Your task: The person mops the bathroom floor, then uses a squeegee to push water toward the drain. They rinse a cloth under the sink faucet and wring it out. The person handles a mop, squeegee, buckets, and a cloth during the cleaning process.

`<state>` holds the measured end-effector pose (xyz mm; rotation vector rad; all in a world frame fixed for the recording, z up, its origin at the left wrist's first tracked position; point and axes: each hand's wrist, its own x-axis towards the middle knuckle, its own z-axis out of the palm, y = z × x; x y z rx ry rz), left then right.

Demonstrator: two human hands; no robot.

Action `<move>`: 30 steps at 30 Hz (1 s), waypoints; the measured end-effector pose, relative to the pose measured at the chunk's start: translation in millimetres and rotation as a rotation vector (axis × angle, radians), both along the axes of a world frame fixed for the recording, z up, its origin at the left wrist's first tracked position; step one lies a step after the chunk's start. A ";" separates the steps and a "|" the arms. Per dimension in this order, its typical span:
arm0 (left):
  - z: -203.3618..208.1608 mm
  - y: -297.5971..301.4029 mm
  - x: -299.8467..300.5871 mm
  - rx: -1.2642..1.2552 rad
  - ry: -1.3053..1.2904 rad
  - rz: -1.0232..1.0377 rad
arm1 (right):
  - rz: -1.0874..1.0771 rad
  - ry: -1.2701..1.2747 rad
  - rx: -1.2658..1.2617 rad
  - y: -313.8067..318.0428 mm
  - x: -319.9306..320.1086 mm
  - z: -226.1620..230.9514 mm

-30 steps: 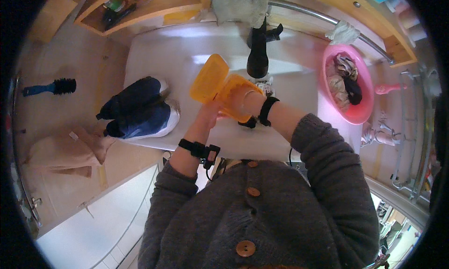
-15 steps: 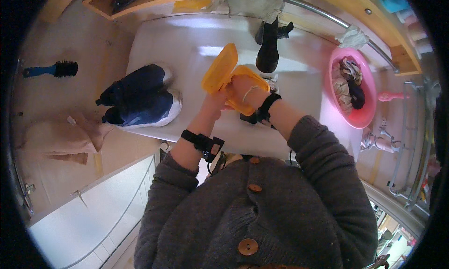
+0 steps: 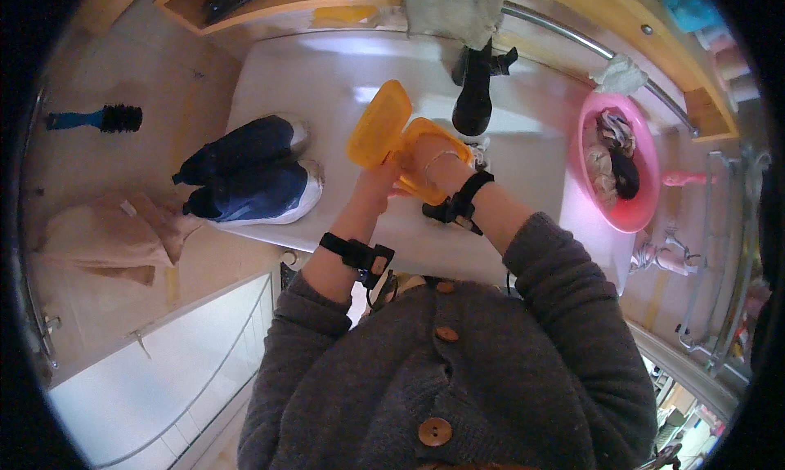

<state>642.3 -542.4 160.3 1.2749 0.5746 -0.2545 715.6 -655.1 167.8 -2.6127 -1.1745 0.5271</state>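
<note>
An orange hinged plastic box is open over the white surface, its lid (image 3: 380, 123) tilted up to the left and its other half (image 3: 446, 131) toward the right. My left hand (image 3: 383, 184) grips the box from below, near the hinge. Inside the right half lies my right hand (image 3: 432, 158), a thin bracelet at its wrist. Its fingers are mostly hidden by the hand itself and the box, so whatever they hold cannot be made out. Dark straps with small devices are on both my forearms.
Dark blue shoes (image 3: 253, 176) with white soles stand at the left, near a beige cloth (image 3: 106, 237) and a blue round brush (image 3: 98, 118). A black hair dryer (image 3: 473, 102) lies at the back. On the right sits a pink basin (image 3: 634, 212) with clothes.
The view has shifted slightly. Both hands stay at the open orange box, and my right hand remains inside its right half.
</note>
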 end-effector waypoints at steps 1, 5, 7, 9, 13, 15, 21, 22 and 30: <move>-0.9 2.1 0.1 -0.025 0.009 0.004 | -0.052 0.066 0.000 1.9 3.9 -2.4; -6.3 6.9 1.0 -0.041 0.021 -0.024 | -0.093 0.148 0.164 4.6 3.2 -15.8; -9.3 8.8 0.2 -0.028 0.051 -0.013 | 0.025 0.104 0.155 2.9 -2.3 -21.7; -12.0 12.1 -0.5 -0.057 0.105 0.015 | 0.159 0.016 -0.021 0.2 -6.2 -23.8; -15.2 19.9 3.4 -0.094 0.090 -0.047 | 0.106 -0.126 -0.051 -5.9 -6.2 -14.7; -13.6 19.6 6.9 -0.111 0.045 -0.071 | 0.012 -0.041 0.199 -8.5 -4.1 -4.2; 4.8 5.3 6.8 -0.011 0.048 -0.026 | -0.018 0.121 0.143 -3.4 4.8 22.6; 7.1 4.5 5.3 -0.011 0.035 -0.012 | -0.054 0.129 0.130 -2.6 6.2 23.0; -24.8 4.7 10.0 0.150 -0.006 -0.054 | 0.046 -0.256 -0.020 1.5 0.0 -43.4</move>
